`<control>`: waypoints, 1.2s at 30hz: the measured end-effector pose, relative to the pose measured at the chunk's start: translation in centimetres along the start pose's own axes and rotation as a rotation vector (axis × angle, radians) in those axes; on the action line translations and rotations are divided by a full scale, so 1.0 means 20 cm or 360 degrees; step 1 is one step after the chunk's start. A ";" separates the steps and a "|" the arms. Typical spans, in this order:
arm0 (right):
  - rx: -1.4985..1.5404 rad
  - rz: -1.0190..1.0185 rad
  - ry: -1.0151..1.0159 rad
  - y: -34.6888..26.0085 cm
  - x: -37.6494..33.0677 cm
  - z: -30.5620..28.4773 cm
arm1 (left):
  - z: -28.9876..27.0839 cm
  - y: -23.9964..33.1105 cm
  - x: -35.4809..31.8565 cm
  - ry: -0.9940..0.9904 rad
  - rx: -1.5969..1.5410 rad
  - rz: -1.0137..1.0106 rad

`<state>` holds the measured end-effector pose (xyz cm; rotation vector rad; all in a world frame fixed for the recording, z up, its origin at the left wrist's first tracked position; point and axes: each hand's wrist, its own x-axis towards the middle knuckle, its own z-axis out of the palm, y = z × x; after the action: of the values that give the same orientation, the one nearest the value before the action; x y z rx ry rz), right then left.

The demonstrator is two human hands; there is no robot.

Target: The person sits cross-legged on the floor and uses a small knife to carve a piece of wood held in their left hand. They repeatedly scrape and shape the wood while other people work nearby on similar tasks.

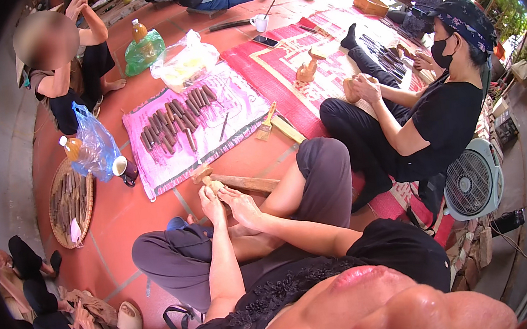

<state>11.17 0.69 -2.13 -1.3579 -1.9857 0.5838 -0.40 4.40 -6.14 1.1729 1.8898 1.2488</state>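
Observation:
Above my crossed legs, a small pale wooden carving [215, 185] with a wider, rounded top is held out in front of me. My left hand [212, 207] is closed around its lower part. From the other side my right hand [241, 206] presses against the same carving, its fingers close together. My hands cover the lower end of the piece. Just beyond them a wooden bar [246, 184] lies slanting by my knee. Whether a tool is hidden in either hand cannot be made out.
Rows of wooden-handled carving tools [176, 119] lie on a pink cloth sack [150, 169]. A round basket [57, 232] holds more tools at the left. A brush [266, 126], a dark mug [126, 169] and a fan [473, 179] stand around. At right a person [435, 97] works on wood.

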 end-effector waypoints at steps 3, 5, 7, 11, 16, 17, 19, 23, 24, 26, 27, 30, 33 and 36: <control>0.0006 -0.0031 0.0047 0.00 0.12 0.00 | -0.01 0.00 0.00 -0.0005 -0.0030 0.0027; 0.0012 -0.0030 0.0092 0.03 0.21 0.02 | -0.01 0.04 -0.01 -0.0066 -0.0048 0.0058; 0.0000 0.0032 0.0015 0.03 0.26 0.01 | 0.00 0.04 -0.01 -0.0060 0.0009 0.0045; 0.0008 -0.0021 -0.0046 -0.10 0.13 -0.10 | -0.01 -0.05 0.01 0.0044 -0.0013 0.0043; -0.0060 -0.0042 0.0022 -0.02 0.05 0.00 | 0.01 -0.05 0.02 0.0016 0.0018 0.0025; -0.0075 -0.0056 0.0053 0.01 0.09 0.02 | 0.01 -0.02 0.01 -0.0009 0.0011 0.0005; -0.0051 -0.0023 0.0087 0.02 0.20 0.06 | 0.00 -0.03 0.02 -0.0006 0.0052 0.0072; -0.0017 0.0104 -0.0112 0.01 0.27 0.03 | -0.02 0.00 0.00 -0.0058 -0.0059 -0.0006; -0.0030 0.0049 -0.0076 -0.01 0.21 0.01 | -0.01 -0.06 0.01 -0.0015 -0.0043 0.0049; -0.0061 -0.0039 -0.0005 -0.01 0.10 0.02 | 0.00 -0.09 0.03 0.0035 -0.0015 0.0093; -0.0075 -0.0069 0.0029 0.00 0.04 0.04 | 0.00 -0.08 0.04 0.0040 0.0003 0.0081; -0.0102 -0.0022 0.0020 -0.03 0.01 0.01 | 0.01 -0.08 0.04 0.0044 -0.0019 0.0028; -0.0122 -0.0006 0.0085 0.03 0.15 0.06 | 0.01 -0.04 0.01 0.0020 -0.0053 0.0037; 0.0020 0.0226 -0.0115 0.06 0.27 0.03 | 0.01 0.03 -0.01 -0.0003 0.0005 0.0072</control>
<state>10.15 6.17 -1.92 -1.4982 -1.9496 0.7184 0.05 4.36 -5.70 1.2246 1.8741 1.2686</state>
